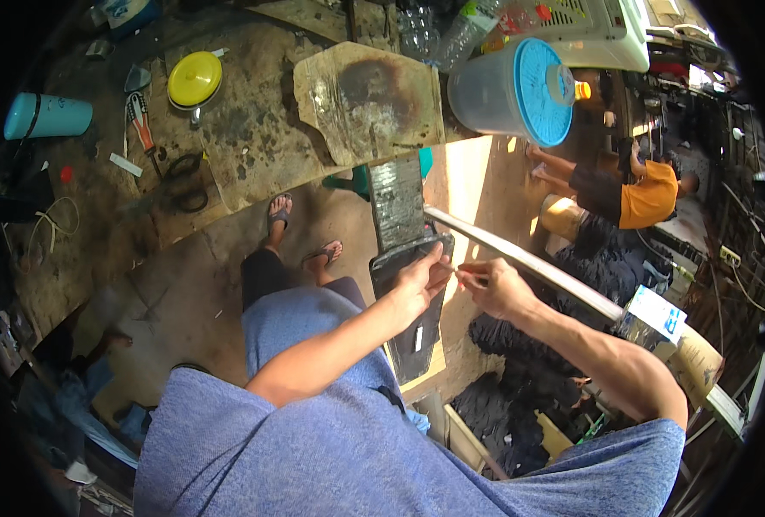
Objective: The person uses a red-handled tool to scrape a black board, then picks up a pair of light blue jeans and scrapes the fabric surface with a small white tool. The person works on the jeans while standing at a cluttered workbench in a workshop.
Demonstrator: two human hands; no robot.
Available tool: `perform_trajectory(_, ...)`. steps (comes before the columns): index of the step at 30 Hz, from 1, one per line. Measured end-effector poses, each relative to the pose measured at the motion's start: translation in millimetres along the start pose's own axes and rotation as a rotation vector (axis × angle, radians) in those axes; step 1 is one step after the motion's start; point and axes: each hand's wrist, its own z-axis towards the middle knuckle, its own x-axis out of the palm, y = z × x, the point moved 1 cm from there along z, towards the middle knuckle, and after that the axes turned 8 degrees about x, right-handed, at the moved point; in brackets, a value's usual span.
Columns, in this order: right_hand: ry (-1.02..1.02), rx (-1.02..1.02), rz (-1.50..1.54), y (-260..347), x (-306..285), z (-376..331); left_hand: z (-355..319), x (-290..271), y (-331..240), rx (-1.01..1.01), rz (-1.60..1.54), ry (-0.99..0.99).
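Observation:
My left hand (pixel 419 283) grips the edge of a long, dark, flat piece (pixel 397 211) that stands upright in front of my lap, its lower end (pixel 415 340) hanging by my knee. My right hand (pixel 496 289) is just to the right of it, fingers pinched on a small thin thing (pixel 460 270) whose kind I cannot tell. The fingertips of both hands almost meet at the dark piece's right edge. My feet in sandals (pixel 280 208) stand on the floor below.
A dirty workbench (pixel 253 138) carries a yellow lid (pixel 195 79), red-handled pliers (pixel 141 122), black scissors (pixel 184 185), a teal cup (pixel 48 116) and a worn board (pixel 370 99). A blue-lidded bucket (pixel 520 90) stands right. A white bar (pixel 537 263) runs diagonally. A person in an orange shirt (pixel 649 196) sits nearby.

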Motion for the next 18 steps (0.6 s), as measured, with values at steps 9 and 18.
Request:
perform_trajectory(9,0.383,0.494,0.808,11,-3,-30,-24,2,-8,-0.01,0.095,0.068)
perform_trajectory(18,0.254,0.02,0.937,-74,110,-111,-166,-56,-74,0.214,0.36,0.275)
